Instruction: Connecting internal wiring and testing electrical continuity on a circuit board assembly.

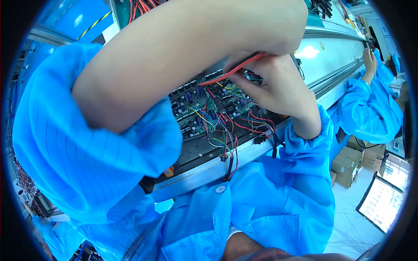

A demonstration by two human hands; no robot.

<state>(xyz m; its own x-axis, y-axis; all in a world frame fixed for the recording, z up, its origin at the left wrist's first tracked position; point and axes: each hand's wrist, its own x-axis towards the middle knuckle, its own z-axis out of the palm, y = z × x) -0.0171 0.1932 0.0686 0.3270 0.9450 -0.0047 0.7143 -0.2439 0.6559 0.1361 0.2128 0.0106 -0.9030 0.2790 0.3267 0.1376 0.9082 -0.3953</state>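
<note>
My left forearm crosses the upper picture, and my left hand [283, 26] bends down over the work with its fingers hidden. Close below it, my right hand [283, 85] is closed, its thumb and fingers curled toward each other; what they hold is hidden. A red wire [230, 71], with a dark strand along its upper end, runs across the right fingers and up beneath the left hand. Under both hands lie green circuit boards [191, 104] crowded with small parts, with thin red, yellow, green and blue wires [213, 119] spread over them.
A metal rail [196, 176] edges the bench close to my body. Red wires [141, 8] lie bundled at the far left, black cables [322, 8] at the far right. Another person in a blue sleeve [365, 111] works at the right. Cardboard boxes [347, 165] stand on the floor.
</note>
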